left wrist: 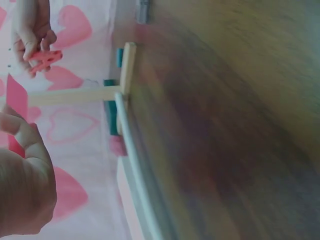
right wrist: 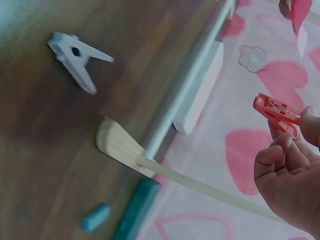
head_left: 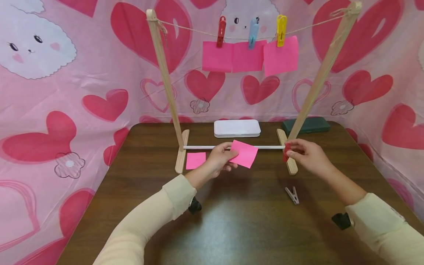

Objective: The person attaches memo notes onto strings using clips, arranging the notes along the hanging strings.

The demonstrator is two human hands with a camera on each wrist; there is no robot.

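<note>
My left hand [head_left: 221, 159] pinches a pink sticky note [head_left: 245, 154] between thumb and fingers, raised over the table in front of the white bar. To its right, my right hand [head_left: 308, 155] holds a red clothespin [right wrist: 277, 114] by one end, near the foot of the right post. Both hands and what they hold also show in the left wrist view. Up on the string [head_left: 195, 31] hang several things: three pink notes side by side, under a red clothespin [head_left: 221, 31], a light blue clothespin [head_left: 253, 34] and a yellow clothespin [head_left: 281, 31].
Another pink note [head_left: 195, 161] lies by the left foot of the wooden stand [head_left: 165, 81]. A grey clothespin [head_left: 292, 195] lies on the table at right. Behind the bar are a white case [head_left: 237, 128] and a dark green case [head_left: 306, 125]. A small blue object [right wrist: 96, 217] sits nearby.
</note>
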